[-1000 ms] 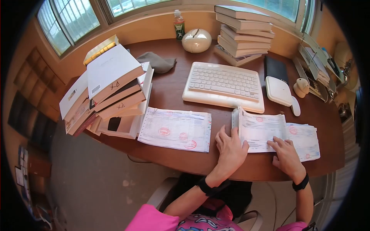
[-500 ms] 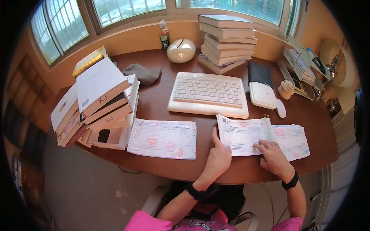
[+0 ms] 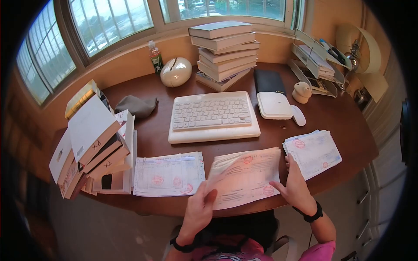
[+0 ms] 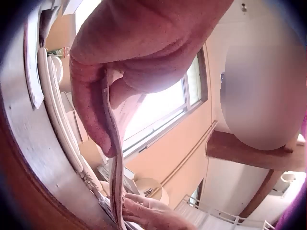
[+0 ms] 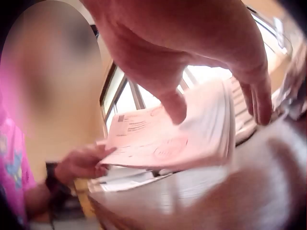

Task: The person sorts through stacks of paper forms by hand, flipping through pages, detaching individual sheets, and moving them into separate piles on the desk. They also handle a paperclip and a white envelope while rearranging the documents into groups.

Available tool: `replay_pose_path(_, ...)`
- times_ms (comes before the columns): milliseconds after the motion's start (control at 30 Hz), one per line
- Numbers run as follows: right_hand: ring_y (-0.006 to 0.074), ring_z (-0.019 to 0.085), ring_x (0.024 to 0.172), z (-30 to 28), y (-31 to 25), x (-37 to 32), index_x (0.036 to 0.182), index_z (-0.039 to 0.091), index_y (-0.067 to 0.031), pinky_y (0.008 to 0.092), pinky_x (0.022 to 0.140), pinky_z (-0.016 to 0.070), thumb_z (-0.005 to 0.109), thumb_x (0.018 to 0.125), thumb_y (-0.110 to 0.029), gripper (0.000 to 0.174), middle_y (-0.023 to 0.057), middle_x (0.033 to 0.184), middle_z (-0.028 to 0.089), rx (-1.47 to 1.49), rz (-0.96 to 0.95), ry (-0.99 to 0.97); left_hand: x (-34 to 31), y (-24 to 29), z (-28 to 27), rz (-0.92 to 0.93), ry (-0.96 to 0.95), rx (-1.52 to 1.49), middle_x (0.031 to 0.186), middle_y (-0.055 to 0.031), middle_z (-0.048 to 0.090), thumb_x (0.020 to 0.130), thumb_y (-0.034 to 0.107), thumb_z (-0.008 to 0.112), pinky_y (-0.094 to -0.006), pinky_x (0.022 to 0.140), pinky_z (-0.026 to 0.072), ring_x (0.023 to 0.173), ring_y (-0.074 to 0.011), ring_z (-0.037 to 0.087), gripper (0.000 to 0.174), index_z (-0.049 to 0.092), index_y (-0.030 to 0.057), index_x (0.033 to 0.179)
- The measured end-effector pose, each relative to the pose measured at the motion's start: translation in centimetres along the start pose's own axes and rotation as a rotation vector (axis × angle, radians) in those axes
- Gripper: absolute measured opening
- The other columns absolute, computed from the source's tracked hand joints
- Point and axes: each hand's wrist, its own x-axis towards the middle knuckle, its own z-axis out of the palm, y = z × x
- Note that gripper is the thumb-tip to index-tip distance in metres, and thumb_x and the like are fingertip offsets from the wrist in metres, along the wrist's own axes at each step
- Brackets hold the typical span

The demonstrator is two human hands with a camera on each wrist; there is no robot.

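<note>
A sheaf of printed forms (image 3: 246, 180) with red round stamps is raised at the desk's front edge, tilted toward me. My left hand (image 3: 198, 213) pinches its left edge, thumb on one face and fingers on the other, as the left wrist view shows. Beside the opposite edge is my right hand (image 3: 299, 189), fingers fairly straight and spread. Its thumb (image 5: 173, 106) overlaps the front sheet in the right wrist view, while the fingers lie past the sheaf's edge. One stack of stamped forms (image 3: 167, 174) lies to the left, another stack (image 3: 313, 152) to the right.
Behind the papers sits a white keyboard (image 3: 212, 113) on a pale base. Thick books (image 3: 93, 126) lean in a pile at left; more books (image 3: 224, 56) are stacked at the back. A white mouse (image 3: 298, 115), flat white box (image 3: 274, 105) and desk rack (image 3: 318, 65) occupy the right.
The sheaf, earlier flat and overlapping the right stack, is now lifted, tilted and shifted left of it. My left hand has gone from touching its edge to gripping it. The head view has turned right.
</note>
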Motion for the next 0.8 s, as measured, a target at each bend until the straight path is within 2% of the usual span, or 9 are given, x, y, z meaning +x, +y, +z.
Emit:
replay_pose_path(33, 0.0296, 0.056, 0.120, 0.1, 0.1, 0.1, 0.142, 0.033, 0.0046, 0.0382, 0.103, 0.0440, 0.078, 0.085, -0.016, 0.076, 0.0216, 0.133, 0.054, 0.135, 0.084, 0.074, -0.2, -0.7, -0.3, 0.212, 0.090, -0.110, 0.114, -0.0180, 0.069, 0.098, 0.007, 0.057, -0.0353, 0.098, 0.0472, 0.116, -0.0278, 0.063, 0.030, 0.055, -0.0010, 0.126)
replay_pose_path(67, 0.0296, 0.056, 0.120, 0.0, 0.0, 0.3, 0.142, 0.033, 0.0046, 0.0382, 0.103, 0.0440, 0.078, 0.085, -0.016, 0.076, 0.0216, 0.133, 0.054, 0.137, 0.086, 0.081, -0.3, -1.5, -0.5, 0.217, 0.085, -0.107, 0.114, -0.0180, 0.069, 0.098, 0.007, 0.057, -0.0353, 0.098, 0.0472, 0.116, -0.0278, 0.063, 0.030, 0.055, -0.0010, 0.126)
replay_pose_path(133, 0.0218, 0.057, 0.119, -0.2, -0.3, 0.9, 0.141, 0.037, 0.0031, 0.0338, 0.101, 0.0446, 0.073, 0.090, -0.013, 0.063, 0.0168, 0.130, 0.056, 0.852, 0.317, -0.007, -0.4, -2.4, -0.9, 0.151, 0.083, -0.253, 0.112, -0.0175, 0.071, 0.096, 0.001, 0.057, -0.0369, 0.100, 0.0473, 0.118, -0.0306, 0.063, 0.022, 0.058, -0.0002, 0.118)
replay_pose_path(167, 0.0162, 0.057, 0.115, -0.9, -0.5, 1.2, 0.137, 0.042, 0.0027, 0.0308, 0.100, 0.0452, 0.069, 0.093, -0.009, 0.053, 0.0107, 0.130, 0.057, 0.912, 0.337, -0.112, -0.2, -2.4, -1.2, 0.154, 0.081, -0.248, 0.112, -0.0175, 0.071, 0.096, 0.001, 0.057, -0.0369, 0.100, 0.0473, 0.118, -0.0306, 0.063, 0.022, 0.058, -0.0002, 0.118)
replay_pose_path(267, 0.0151, 0.057, 0.114, -0.2, 1.5, 0.5, 0.132, 0.046, 0.0016, 0.0314, 0.100, 0.0450, 0.069, 0.093, -0.007, 0.046, 0.0098, 0.129, 0.057, 0.825, 0.316, -0.096, 0.2, -2.1, -1.5, 0.365, -0.029, -0.244, 0.113, -0.0162, 0.071, 0.092, -0.003, 0.061, -0.0357, 0.098, 0.0486, 0.117, -0.0274, 0.064, 0.020, 0.059, 0.0011, 0.112)
replay_pose_path(333, 0.0148, 0.056, 0.114, 1.3, 1.8, -0.1, 0.131, 0.046, 0.0012, 0.0313, 0.100, 0.0449, 0.068, 0.093, -0.007, 0.045, 0.0095, 0.127, 0.057, 0.781, 0.208, -0.053, 0.0, -3.0, -1.1, 0.252, -0.034, -0.299, 0.122, -0.0147, 0.065, 0.092, -0.005, 0.063, -0.0365, 0.102, 0.0480, 0.113, -0.0243, 0.064, 0.028, 0.058, -0.0016, 0.119)
replay_pose_path(467, 0.0148, 0.055, 0.114, 2.3, 2.0, -0.3, 0.128, 0.047, 0.0006, 0.0311, 0.100, 0.0449, 0.069, 0.093, -0.007, 0.042, 0.0088, 0.122, 0.057, 0.809, 0.054, -0.045, 0.2, -2.1, -0.6, 0.232, 0.013, -0.185, 0.108, -0.0097, 0.067, 0.089, 0.000, 0.069, -0.0300, 0.097, 0.0486, 0.111, -0.0197, 0.063, 0.034, 0.057, -0.0015, 0.121)
replay_pose_path(567, 0.0146, 0.055, 0.112, 1.1, 0.0, 0.5, 0.124, 0.050, 0.0003, 0.0314, 0.100, 0.0448, 0.069, 0.092, -0.007, 0.038, 0.0071, 0.119, 0.058, 0.841, 0.212, -0.075, 0.8, -2.3, 0.6, 0.206, -0.003, -0.320, 0.105, -0.0056, 0.067, 0.088, 0.003, 0.072, -0.0268, 0.093, 0.0480, 0.106, -0.0150, 0.062, 0.034, 0.059, -0.0014, 0.119)
replay_pose_path(800, 0.0134, 0.056, 0.106, 0.4, -0.1, 0.9, 0.111, 0.063, -0.0009, 0.0288, 0.093, 0.0456, 0.069, 0.092, -0.005, 0.021, 0.0040, 0.117, 0.061, 0.666, 0.212, -0.111, 0.8, -0.7, 0.6, 0.103, 0.091, -0.257, 0.102, -0.0026, 0.066, 0.086, 0.005, 0.077, -0.0252, 0.086, 0.0483, 0.094, -0.0099, 0.060, 0.030, 0.064, -0.0001, 0.112)
